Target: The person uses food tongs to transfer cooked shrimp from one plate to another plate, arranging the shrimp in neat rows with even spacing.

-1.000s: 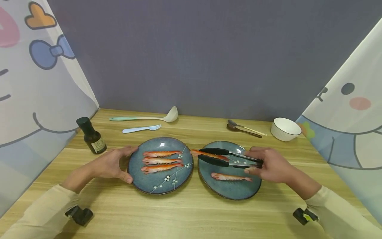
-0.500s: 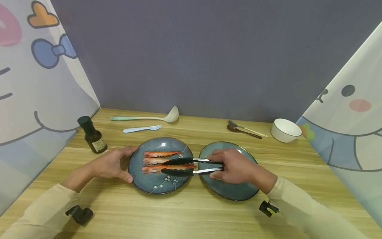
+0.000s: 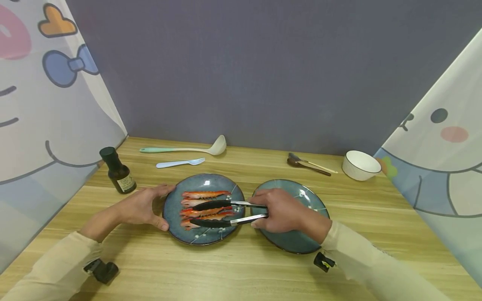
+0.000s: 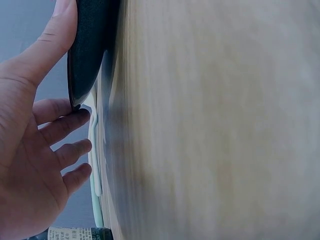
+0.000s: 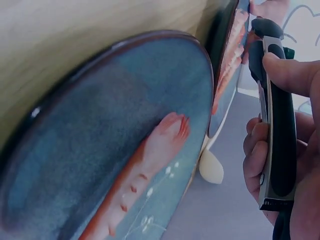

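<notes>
My right hand (image 3: 282, 211) grips black-tipped tongs (image 3: 214, 204) by their handles. Their arms stand apart over the left blue plate (image 3: 205, 181), with shrimp between and below the tips. Several orange-and-white shrimp (image 3: 206, 195) lie there in a stack of rows, partly covered by the tongs. My left hand (image 3: 141, 207) rests thumb and forefinger against that plate's left rim; in the left wrist view its other fingers (image 4: 70, 152) are loosely bent. On the right blue plate (image 3: 314, 200) lies one shrimp (image 5: 137, 177), seen in the right wrist view; my right hand hides it from the head camera.
A dark bottle (image 3: 119, 173) stands behind my left wrist. A ladle (image 3: 216, 147) and a light-blue fork (image 3: 178, 163) lie behind the left plate. Two small spoons (image 3: 305, 164) and a white bowl (image 3: 360, 166) are at the back right. A grey wall backs the table.
The right hand has moved left with the tongs, bringing a shrimp from the right plate to the left plate's front row. The tongs' arms have spread. The left hand has stayed put.
</notes>
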### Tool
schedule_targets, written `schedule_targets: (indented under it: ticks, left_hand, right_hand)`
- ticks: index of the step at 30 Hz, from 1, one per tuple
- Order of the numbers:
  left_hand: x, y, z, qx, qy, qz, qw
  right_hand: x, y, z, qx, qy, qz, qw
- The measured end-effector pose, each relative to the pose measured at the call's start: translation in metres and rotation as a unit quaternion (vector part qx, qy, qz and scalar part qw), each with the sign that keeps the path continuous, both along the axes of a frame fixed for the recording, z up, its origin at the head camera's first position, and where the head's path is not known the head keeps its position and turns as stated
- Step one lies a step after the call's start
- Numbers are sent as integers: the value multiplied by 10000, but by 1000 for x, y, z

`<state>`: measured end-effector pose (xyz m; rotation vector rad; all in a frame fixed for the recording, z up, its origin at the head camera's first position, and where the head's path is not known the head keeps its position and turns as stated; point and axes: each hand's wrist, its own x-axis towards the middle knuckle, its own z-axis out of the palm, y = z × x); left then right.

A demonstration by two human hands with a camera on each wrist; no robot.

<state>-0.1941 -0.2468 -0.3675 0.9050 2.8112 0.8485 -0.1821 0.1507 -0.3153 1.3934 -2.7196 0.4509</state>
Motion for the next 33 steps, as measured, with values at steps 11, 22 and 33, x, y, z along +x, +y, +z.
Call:
schedule_targets:
  ticks: [11, 22, 33]
  left_hand:
    - [1, 0, 1, -17, -25, 32, 10000]
    - [1, 2, 2, 7, -57, 10, 10000]
    - [0, 1, 1, 59, -55, -30, 10000]
  right_hand:
    - [2, 33, 4, -339, -249, -365, 9984]
    - [5, 114, 3, -707, -293, -288, 9967]
    - [21, 183, -4, -708, -410, -258, 9963]
